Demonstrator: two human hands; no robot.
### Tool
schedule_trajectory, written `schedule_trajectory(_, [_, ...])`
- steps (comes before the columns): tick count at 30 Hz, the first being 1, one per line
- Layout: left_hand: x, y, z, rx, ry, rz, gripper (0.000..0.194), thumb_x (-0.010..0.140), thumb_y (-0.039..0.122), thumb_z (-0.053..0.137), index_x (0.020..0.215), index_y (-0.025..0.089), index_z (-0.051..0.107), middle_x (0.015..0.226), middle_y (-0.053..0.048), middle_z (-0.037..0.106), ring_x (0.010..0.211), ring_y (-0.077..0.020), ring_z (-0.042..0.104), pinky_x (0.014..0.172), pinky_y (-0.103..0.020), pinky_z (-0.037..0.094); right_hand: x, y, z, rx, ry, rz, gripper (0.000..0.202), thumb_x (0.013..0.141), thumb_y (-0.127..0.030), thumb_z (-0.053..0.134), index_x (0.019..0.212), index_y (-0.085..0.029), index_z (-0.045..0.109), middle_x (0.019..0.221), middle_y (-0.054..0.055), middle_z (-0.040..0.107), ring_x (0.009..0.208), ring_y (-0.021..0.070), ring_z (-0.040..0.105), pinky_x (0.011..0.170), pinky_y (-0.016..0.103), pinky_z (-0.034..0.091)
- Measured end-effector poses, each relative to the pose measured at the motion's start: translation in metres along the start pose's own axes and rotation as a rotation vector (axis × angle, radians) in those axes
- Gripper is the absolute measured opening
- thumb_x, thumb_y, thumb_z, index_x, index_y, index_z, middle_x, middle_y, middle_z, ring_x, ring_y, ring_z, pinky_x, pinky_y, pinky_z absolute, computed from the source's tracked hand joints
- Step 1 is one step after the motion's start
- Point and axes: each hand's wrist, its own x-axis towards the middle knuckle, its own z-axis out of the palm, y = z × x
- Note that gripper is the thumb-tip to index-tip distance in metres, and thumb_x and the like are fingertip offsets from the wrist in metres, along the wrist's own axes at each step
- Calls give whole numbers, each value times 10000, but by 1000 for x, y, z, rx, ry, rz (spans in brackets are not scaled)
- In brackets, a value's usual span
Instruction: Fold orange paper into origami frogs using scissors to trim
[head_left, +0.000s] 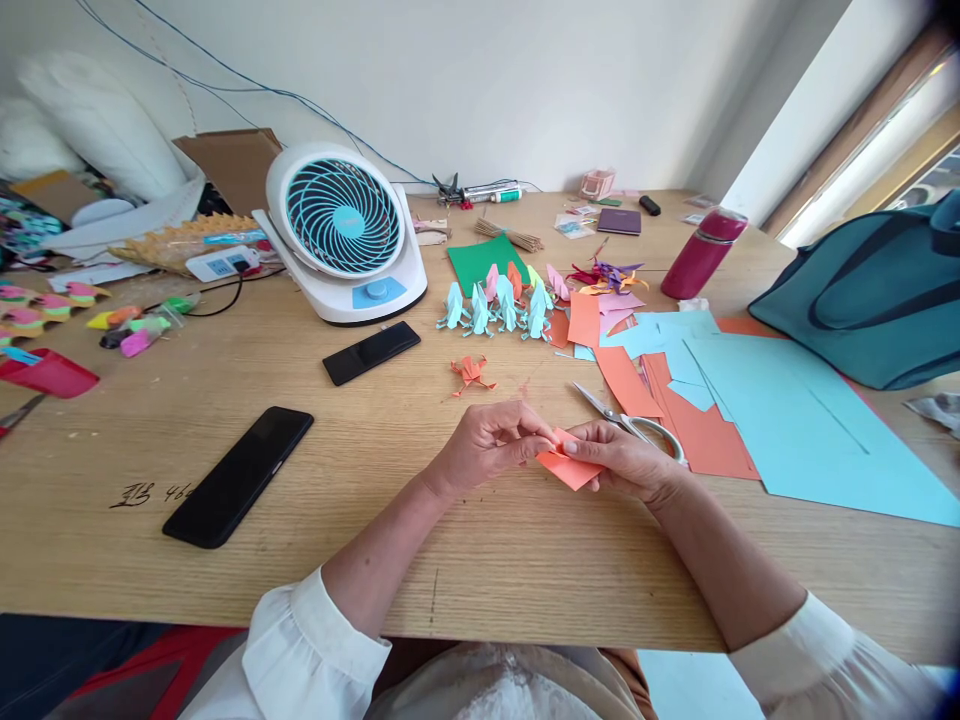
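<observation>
Between my two hands is a small folded piece of orange paper (573,472), held just above the table near its front. My left hand (495,440) pinches its upper left corner with thumb and fingertips. My right hand (619,458) grips the other side, thumb on top and fingers partly hidden underneath. Scissors (637,425) with white handles lie beside my right hand. Beyond my hands sits an orange origami frog (470,373). Further back stands a group of folded paper figures (506,303) in light blue, pink, orange and yellow-green.
Orange sheets (697,430) and large light-blue sheets (817,410) cover the right side, near a teal bag (870,290) and a magenta bottle (703,252). A white fan (341,235) stands back left. Two black phones (240,478) lie at left. Green paper (480,262) lies behind the figures.
</observation>
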Motion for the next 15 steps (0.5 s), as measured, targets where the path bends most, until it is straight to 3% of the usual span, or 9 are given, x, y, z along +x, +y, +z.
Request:
schedule_trajectory(7, [-1, 1, -1, -72, -19, -90, 236, 836, 369, 753, 859, 135, 763, 824, -66, 725, 667, -114, 639, 580, -206, 569, -1, -2, 1, -2, -11, -15, 439, 685, -549, 845, 723, -129, 721, 533, -31, 554, 417, 39, 436, 394, 146, 364])
schedule_trajectory(15, [0, 3, -1, -36, -23, -50, 198, 828, 338, 760, 839, 140, 773, 795, -67, 732, 670, -119, 634, 568, -204, 525, 0, 1, -2, -2, -11, -14, 437, 697, -541, 839, 737, -125, 713, 556, -21, 577, 420, 42, 440, 394, 155, 360])
